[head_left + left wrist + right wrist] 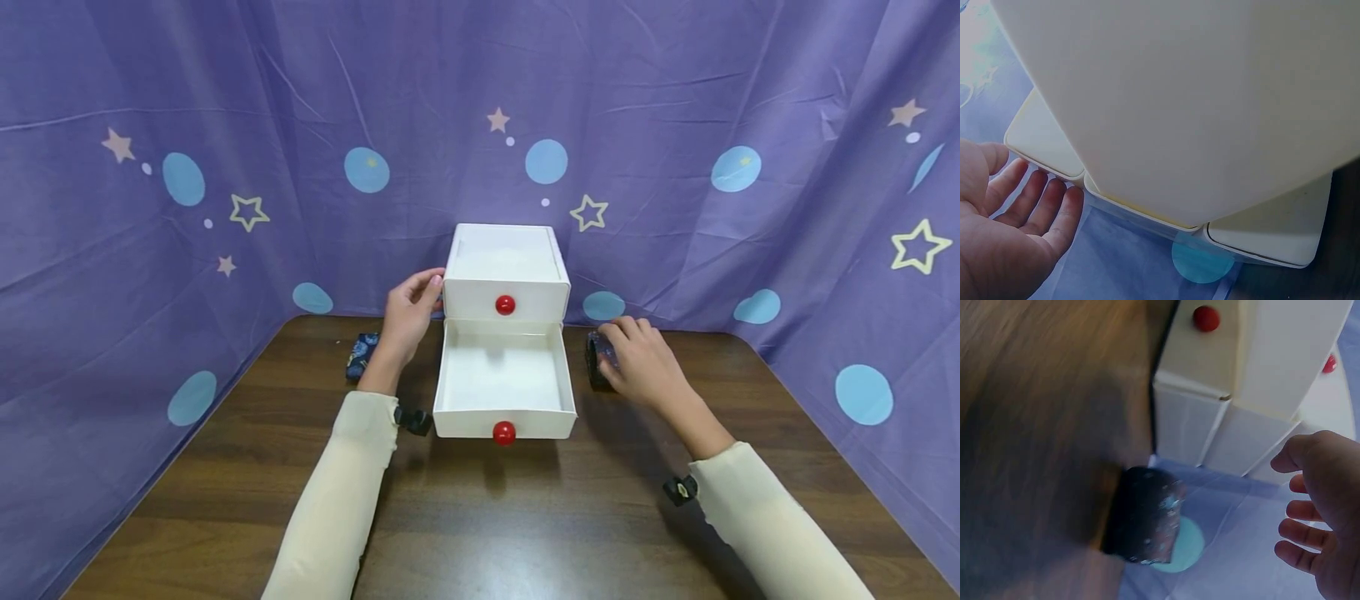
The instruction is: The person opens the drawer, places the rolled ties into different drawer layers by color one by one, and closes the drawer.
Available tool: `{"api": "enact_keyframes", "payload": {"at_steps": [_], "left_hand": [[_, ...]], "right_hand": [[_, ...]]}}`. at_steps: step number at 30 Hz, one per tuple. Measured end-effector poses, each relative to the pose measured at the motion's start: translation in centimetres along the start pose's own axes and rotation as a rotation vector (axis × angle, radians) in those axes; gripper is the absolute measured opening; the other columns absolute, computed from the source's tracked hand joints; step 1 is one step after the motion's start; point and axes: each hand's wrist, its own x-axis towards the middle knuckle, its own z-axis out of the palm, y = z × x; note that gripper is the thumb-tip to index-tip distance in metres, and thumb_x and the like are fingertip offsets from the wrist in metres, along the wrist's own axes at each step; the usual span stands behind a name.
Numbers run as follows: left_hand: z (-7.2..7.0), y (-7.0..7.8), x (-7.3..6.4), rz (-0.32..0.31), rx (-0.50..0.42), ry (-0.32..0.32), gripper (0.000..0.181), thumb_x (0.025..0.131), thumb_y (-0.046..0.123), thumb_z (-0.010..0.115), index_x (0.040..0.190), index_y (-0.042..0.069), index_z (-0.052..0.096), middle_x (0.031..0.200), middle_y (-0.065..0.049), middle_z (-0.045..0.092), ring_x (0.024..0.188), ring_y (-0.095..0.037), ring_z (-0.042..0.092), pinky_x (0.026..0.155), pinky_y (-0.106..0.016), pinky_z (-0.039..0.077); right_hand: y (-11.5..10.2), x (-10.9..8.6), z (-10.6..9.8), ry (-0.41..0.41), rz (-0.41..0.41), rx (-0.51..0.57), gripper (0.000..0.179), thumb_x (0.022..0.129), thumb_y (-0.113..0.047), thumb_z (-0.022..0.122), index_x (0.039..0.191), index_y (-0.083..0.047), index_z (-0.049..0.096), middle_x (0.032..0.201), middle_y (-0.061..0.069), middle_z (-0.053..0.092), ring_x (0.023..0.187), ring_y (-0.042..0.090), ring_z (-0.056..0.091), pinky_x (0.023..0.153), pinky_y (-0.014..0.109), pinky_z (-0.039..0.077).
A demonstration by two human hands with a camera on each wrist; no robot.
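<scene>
A white drawer unit (507, 254) with red knobs stands at the back middle of the table. Its middle drawer (504, 367) is pulled out and holds nothing visible. My left hand (407, 321) is at the unit's upper left side, fingers loosely bent. In the left wrist view its fingertips (1071, 199) lie close to the unit's back edge; contact is unclear. Over on the right, my right hand (640, 360) hovers by a dark, rounded item with light specks (1144, 515). The right wrist view shows the hand apart from it, fingers relaxed, holding nothing.
A dark blue patterned item (362, 356) lies left of the unit, partly behind the left wrist. Beneath everything is a brown wooden table (495, 525). A purple curtain (420, 92) with stars and blue dots hangs right behind the table.
</scene>
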Motion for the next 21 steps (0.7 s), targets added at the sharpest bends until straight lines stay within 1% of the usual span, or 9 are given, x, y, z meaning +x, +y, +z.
{"api": "enact_keyframes", "payload": {"at_steps": [5,8,12,17,21], "left_hand": [[-0.1,0.0,0.0,0.003,-0.002,0.003,0.039,0.105,0.033,0.061,0.135,0.008,0.067,0.130,-0.012,0.066,0.117,-0.024,0.063,0.099,-0.042,0.056],[-0.1,0.0,0.0,-0.001,-0.001,0.000,0.039,0.105,0.033,0.060,0.135,0.008,0.066,0.131,-0.012,0.066,0.118,-0.024,0.062,0.099,-0.041,0.055],[-0.1,-0.1,0.0,-0.005,0.001,0.002,0.039,0.105,0.033,0.060,0.135,0.009,0.067,0.131,-0.012,0.066,0.117,-0.023,0.062,0.099,-0.041,0.056],[-0.1,0.0,0.0,0.004,-0.009,0.001,0.039,0.105,0.033,0.061,0.135,0.008,0.067,0.130,-0.012,0.067,0.117,-0.023,0.063,0.099,-0.041,0.056],[0.0,-0.1,0.0,0.005,-0.011,-0.002,0.039,0.105,0.033,0.061,0.135,0.009,0.067,0.131,-0.012,0.067,0.118,-0.023,0.063,0.098,-0.041,0.056]], "right_hand": [[1.1,-0.3,1.2,-0.098,0.068,0.011,0.042,0.086,-0.017,0.073,0.122,0.001,0.063,0.113,0.021,0.063,0.093,0.042,0.055,0.078,0.053,0.048],[1.6,-0.5,1.9,-0.142,0.094,0.013,0.042,0.087,-0.017,0.073,0.123,0.001,0.063,0.112,0.022,0.063,0.094,0.042,0.056,0.080,0.054,0.048],[2.1,-0.5,2.6,-0.200,0.102,0.006,0.044,0.086,-0.017,0.072,0.124,0.002,0.062,0.113,0.024,0.064,0.095,0.044,0.056,0.083,0.055,0.049],[2.7,-0.3,3.2,-0.296,0.109,-0.012,0.049,0.086,-0.018,0.074,0.128,0.004,0.060,0.118,0.026,0.063,0.102,0.046,0.056,0.091,0.057,0.049],[3.2,-0.4,3.7,-0.342,0.100,-0.021,0.049,0.085,-0.016,0.076,0.125,0.006,0.061,0.117,0.026,0.062,0.104,0.047,0.056,0.091,0.058,0.049]]}}
